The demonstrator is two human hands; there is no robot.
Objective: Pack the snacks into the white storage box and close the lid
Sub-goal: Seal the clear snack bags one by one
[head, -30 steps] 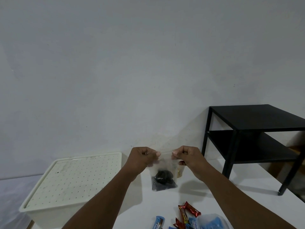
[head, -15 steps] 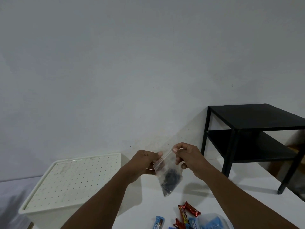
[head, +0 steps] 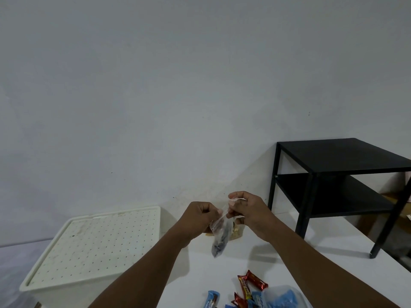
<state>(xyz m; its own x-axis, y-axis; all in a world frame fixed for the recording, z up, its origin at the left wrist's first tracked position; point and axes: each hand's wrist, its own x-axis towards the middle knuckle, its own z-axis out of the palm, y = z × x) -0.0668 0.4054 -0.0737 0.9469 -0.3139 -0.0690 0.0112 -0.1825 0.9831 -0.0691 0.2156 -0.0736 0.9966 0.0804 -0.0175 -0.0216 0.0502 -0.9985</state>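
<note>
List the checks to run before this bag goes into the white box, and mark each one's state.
1. Bag gripped: ok. The left hand and right hand both pinch the top of the clear bag, which hangs above the table.
2. Bag sealed: cannot tell. The hands hide its top edge.
3. Box open: not ok. The lid sits on the white box.
4. Box in reach: probably ok. It stands just left of the hands.
5. Other snacks packed: not ok. Red bars and blue bars lie on the table.
</note>
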